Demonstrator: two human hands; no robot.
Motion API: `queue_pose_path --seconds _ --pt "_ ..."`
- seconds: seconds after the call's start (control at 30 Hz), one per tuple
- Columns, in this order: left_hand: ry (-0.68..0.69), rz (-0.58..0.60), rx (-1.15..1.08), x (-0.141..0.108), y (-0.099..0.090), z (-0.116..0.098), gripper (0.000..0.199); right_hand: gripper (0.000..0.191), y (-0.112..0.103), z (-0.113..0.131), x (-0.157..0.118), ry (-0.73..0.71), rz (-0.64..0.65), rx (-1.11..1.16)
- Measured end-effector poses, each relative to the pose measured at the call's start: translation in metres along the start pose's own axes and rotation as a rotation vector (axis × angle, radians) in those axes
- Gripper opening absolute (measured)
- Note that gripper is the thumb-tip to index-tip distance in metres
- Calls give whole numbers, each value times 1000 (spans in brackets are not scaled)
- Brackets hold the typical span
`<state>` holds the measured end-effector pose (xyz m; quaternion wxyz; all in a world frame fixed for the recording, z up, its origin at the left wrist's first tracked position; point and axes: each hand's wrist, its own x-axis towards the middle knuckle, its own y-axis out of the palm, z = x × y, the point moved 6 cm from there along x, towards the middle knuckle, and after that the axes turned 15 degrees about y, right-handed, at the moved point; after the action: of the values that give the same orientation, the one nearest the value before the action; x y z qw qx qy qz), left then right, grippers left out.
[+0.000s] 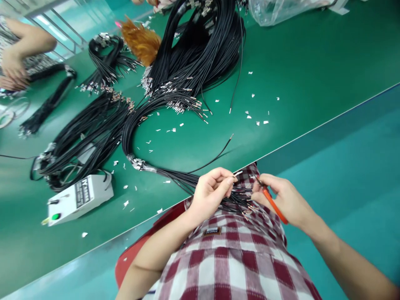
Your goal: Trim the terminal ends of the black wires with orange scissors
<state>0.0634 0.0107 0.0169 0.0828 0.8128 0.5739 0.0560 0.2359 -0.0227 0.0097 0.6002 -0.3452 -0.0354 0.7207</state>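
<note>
My left hand is closed in a pinch on the end of a black cable, whose pale stripped tip sticks out past the fingers. Beneath that hand, the rest of the cable bundle runs off the table edge and fans out over my lap. My right hand grips an orange-handled hand tool, its dark tip pointing towards the held cable end and apart from it. Its jaws are too small to make out. A silver-wrapped band binds the bundle on the table.
Large coils of black cable lie at the back, with more bundles to the left. A white box with a green button stands at front left. White scraps litter the green table. Another person's hand rests at far left.
</note>
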Motion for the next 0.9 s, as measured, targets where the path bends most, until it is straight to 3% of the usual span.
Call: queue_pose_path --seconds 0.07,0.17,0.73,0.8,0.9 --pt "26 -2 46 0 1 0 27 34 -1 0 -4 23 4 -195" --pt "50 -5 104 0 3 1 23 38 4 4 -2 54 73 -272" --pt "30 20 211 1 3 0 24 50 21 9 12 167 555 156" --pt "22 20 204 1 3 1 24 50 21 8 12 172 546 144" --pt "22 14 215 1 3 2 24 50 15 6 14 177 424 63"
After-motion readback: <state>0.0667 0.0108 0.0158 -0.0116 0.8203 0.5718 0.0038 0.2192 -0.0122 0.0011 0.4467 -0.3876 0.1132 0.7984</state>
